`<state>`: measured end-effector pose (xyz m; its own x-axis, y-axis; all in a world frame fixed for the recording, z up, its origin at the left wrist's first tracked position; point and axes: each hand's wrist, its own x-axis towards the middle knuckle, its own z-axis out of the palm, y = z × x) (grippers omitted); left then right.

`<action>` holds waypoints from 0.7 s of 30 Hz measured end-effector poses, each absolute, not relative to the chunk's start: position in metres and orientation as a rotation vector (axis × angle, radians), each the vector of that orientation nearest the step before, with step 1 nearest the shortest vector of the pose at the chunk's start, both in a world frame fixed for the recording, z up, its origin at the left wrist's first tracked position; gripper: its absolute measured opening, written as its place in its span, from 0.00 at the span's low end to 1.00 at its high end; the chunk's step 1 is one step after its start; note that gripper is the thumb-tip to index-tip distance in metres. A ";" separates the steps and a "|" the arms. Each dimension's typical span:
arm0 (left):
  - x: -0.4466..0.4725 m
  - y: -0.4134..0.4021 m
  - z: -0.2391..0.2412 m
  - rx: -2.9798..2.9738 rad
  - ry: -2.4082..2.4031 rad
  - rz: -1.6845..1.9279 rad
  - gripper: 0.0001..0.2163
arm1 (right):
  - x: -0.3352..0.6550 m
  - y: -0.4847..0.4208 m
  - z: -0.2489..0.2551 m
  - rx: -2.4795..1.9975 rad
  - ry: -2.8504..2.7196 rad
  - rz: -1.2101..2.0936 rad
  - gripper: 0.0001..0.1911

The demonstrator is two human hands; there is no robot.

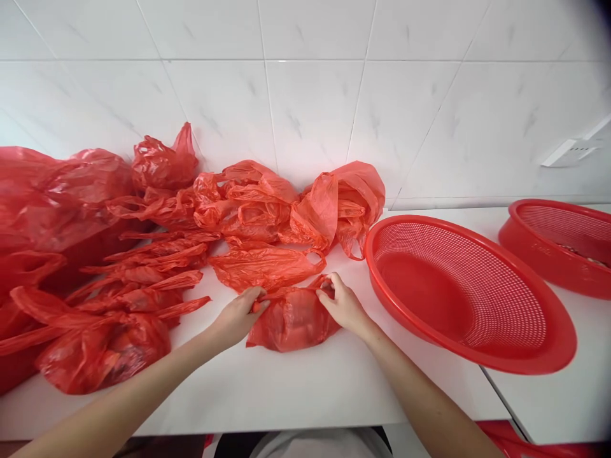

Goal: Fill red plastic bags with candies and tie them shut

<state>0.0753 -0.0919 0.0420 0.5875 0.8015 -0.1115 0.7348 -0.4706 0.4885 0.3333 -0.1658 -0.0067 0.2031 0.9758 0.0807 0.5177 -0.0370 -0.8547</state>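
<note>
A small red plastic bag (292, 321) with something inside lies on the white counter (286, 388) in front of me. My left hand (238, 315) pinches the bag's left handle and my right hand (341, 305) pinches its right handle; both handles are pulled toward the middle. Just behind it lies a flat red bag (265, 266). A large heap of crumpled red bags (157, 210) covers the counter's left and back.
A big red perforated basket (470, 289) sits on the counter to the right, its rim tilted toward me. A second red basket (561, 245) stands at the far right. A white tiled wall with a socket (570, 152) is behind.
</note>
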 end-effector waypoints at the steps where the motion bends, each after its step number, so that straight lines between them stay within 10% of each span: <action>1: 0.081 -0.092 0.039 2.307 1.235 0.229 0.11 | 0.329 -0.166 -0.005 -1.684 -1.416 0.682 0.09; 21: 0.138 -0.081 0.006 2.602 1.281 -0.111 0.11 | 0.320 -0.152 -0.019 -2.166 -1.733 0.303 0.11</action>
<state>0.1377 -0.0815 0.0064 0.6133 0.7709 -0.1719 0.7890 -0.5877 0.1793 0.3198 -0.1523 -0.0186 0.2288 0.9722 0.0501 0.8974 -0.1907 -0.3979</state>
